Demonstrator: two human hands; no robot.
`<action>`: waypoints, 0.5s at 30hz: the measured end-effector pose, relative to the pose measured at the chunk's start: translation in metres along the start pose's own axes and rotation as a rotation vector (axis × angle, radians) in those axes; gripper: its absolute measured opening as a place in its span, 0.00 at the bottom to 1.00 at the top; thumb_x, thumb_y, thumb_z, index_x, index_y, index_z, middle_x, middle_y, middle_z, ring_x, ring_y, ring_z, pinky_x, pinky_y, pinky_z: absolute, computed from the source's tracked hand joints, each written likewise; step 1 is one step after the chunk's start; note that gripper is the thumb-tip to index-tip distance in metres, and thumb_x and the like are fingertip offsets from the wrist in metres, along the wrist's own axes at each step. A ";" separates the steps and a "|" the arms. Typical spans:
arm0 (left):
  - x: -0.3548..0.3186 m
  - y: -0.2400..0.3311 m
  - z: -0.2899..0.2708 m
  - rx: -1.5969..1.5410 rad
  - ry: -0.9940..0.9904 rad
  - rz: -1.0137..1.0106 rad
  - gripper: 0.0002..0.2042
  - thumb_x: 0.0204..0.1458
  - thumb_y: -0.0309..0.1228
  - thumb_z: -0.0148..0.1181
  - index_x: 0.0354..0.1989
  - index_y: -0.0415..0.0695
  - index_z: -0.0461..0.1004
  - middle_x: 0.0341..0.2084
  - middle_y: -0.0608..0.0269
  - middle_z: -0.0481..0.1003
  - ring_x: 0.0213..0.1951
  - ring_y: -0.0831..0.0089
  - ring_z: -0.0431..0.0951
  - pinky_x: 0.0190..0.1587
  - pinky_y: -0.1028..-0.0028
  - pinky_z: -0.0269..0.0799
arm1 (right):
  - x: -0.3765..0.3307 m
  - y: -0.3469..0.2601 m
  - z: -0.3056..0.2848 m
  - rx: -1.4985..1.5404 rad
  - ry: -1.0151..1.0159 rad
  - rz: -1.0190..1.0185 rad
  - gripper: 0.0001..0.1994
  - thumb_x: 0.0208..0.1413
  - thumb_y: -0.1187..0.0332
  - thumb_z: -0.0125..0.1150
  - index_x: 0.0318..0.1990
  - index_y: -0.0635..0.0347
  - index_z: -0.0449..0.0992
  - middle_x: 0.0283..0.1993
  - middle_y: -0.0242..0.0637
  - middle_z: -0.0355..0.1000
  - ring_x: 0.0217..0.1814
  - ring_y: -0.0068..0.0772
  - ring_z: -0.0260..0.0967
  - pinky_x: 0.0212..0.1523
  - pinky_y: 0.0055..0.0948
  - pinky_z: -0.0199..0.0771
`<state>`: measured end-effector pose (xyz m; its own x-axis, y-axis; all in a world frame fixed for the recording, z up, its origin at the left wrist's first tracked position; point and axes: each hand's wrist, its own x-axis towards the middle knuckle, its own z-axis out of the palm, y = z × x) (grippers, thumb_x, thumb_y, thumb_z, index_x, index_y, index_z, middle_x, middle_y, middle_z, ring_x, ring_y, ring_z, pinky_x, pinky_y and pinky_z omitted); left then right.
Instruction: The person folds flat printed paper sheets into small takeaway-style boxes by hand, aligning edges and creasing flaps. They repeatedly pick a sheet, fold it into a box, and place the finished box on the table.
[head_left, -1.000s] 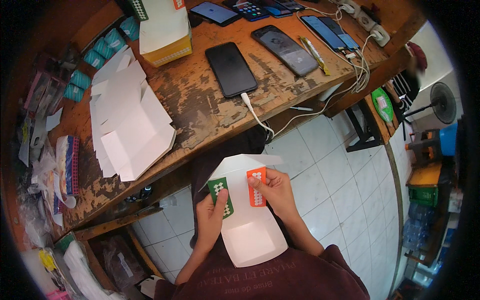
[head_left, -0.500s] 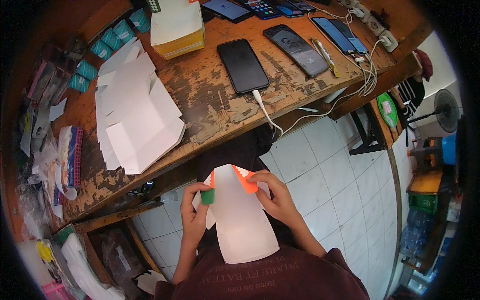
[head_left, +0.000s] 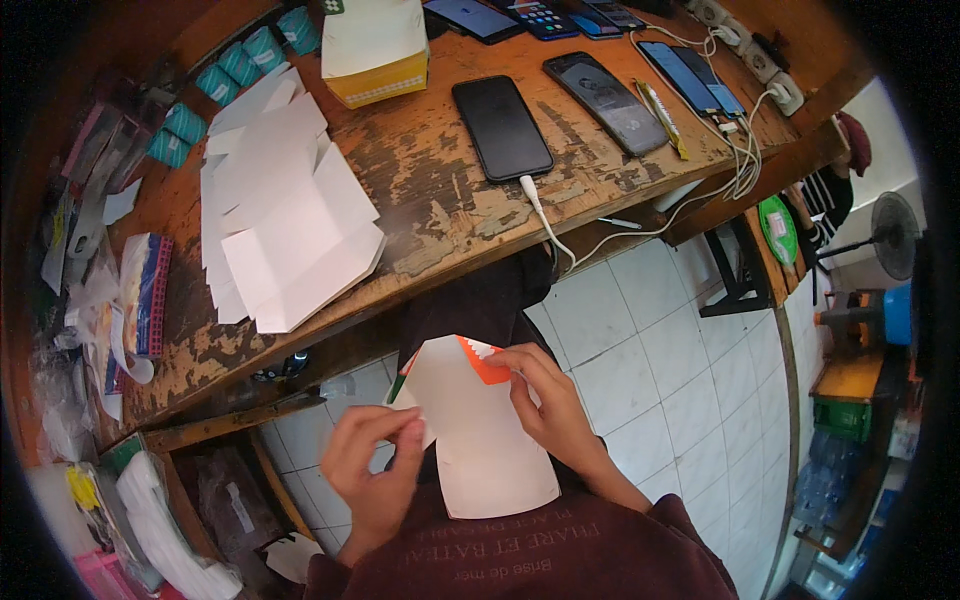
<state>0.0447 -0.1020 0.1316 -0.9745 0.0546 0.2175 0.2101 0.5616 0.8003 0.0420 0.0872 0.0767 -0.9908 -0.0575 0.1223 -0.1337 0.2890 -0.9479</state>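
A partly folded cardboard box, white inside with orange and green printed outer faces, lies in my lap against my shirt. My right hand grips its right side, fingertips on the turned-over orange flap. On the other side my left hand is closed, thumb and forefinger pinching the edge of a white side flap. The green flap stands at the far left of the box, free of my fingers. On the bench ahead, flat white box blanks lie in an overlapping pile.
A stack of yellow-and-white boxes stands at the back of the worn wooden bench. Several phones, one a black phone on a white cable, lie to the right. Teal rolls line the left back.
My left hand has let go of the green flap and moved back toward me to the white side flap. The right hand stays on the orange flap. The view has shifted slightly.
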 end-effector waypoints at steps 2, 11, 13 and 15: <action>-0.001 0.009 0.013 -0.136 -0.099 -0.145 0.08 0.44 0.19 0.62 0.34 0.36 0.77 0.30 0.57 0.74 0.30 0.71 0.77 0.32 0.77 0.73 | 0.000 -0.004 0.000 0.014 -0.057 -0.050 0.17 0.48 0.86 0.45 0.47 0.64 0.67 0.44 0.46 0.65 0.48 0.44 0.66 0.47 0.32 0.66; -0.008 -0.018 0.052 -0.489 0.001 -0.339 0.07 0.47 0.20 0.62 0.36 0.34 0.75 0.30 0.60 0.76 0.32 0.78 0.76 0.35 0.80 0.73 | -0.006 -0.008 0.001 0.013 -0.093 -0.145 0.19 0.46 0.86 0.48 0.48 0.62 0.68 0.46 0.46 0.66 0.48 0.46 0.67 0.46 0.32 0.67; -0.009 -0.020 0.053 -0.571 -0.031 -0.420 0.07 0.48 0.21 0.61 0.35 0.34 0.75 0.30 0.61 0.76 0.32 0.79 0.76 0.36 0.81 0.72 | -0.007 -0.005 -0.001 0.013 -0.097 -0.140 0.19 0.47 0.86 0.48 0.48 0.62 0.68 0.47 0.46 0.66 0.48 0.45 0.67 0.45 0.32 0.68; -0.010 -0.020 0.053 -0.673 -0.065 -0.518 0.06 0.48 0.21 0.61 0.35 0.34 0.75 0.31 0.62 0.76 0.32 0.79 0.75 0.36 0.82 0.71 | -0.008 -0.005 -0.001 0.029 -0.087 -0.097 0.17 0.50 0.85 0.48 0.48 0.62 0.67 0.48 0.47 0.67 0.48 0.43 0.68 0.45 0.31 0.69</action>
<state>0.0466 -0.0698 0.0839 -0.9586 -0.0150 -0.2842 -0.2822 -0.0804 0.9560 0.0507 0.0875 0.0805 -0.9677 -0.1672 0.1887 -0.2268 0.2502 -0.9412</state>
